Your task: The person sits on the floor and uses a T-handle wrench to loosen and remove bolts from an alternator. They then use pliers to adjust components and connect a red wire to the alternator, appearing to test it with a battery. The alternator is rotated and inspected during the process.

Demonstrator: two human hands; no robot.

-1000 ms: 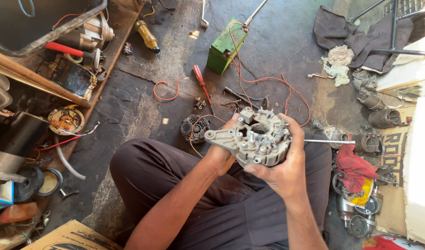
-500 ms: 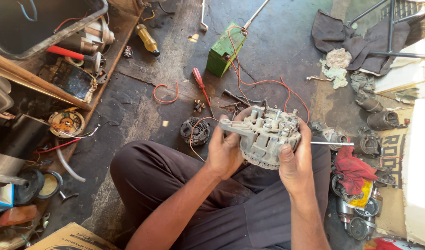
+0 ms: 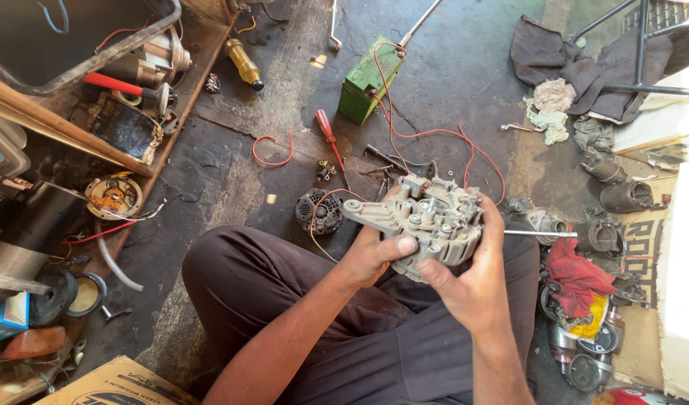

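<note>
Since a second ago the grey cast-metal alternator housing has been turned in the grip, its mounting ear now pointing left rather than sitting flat toward the camera, and the left thumb has come round onto its near face. The left hand is clenched on the housing from below, thumb pressed on the rim; the right hand grasps its right side, fingers wrapped over the far edge and forefinger laid on the near rim. The part is held in the air over the person's lap, above the dark trousers. Just beyond it on the oily concrete floor lies a dark round finned part with thin red wire looping by it, then a red-handled screwdriver and a green box-shaped battery trailing red leads. A thin steel rod juts out to the right of the housing, toward a red rag. The risk I see is slippage: the casting looks greasy and heavy, held by its rim only, so a loosened grip could drop it onto the lap or floor, or a stray wire could snag it as it turns.
</note>
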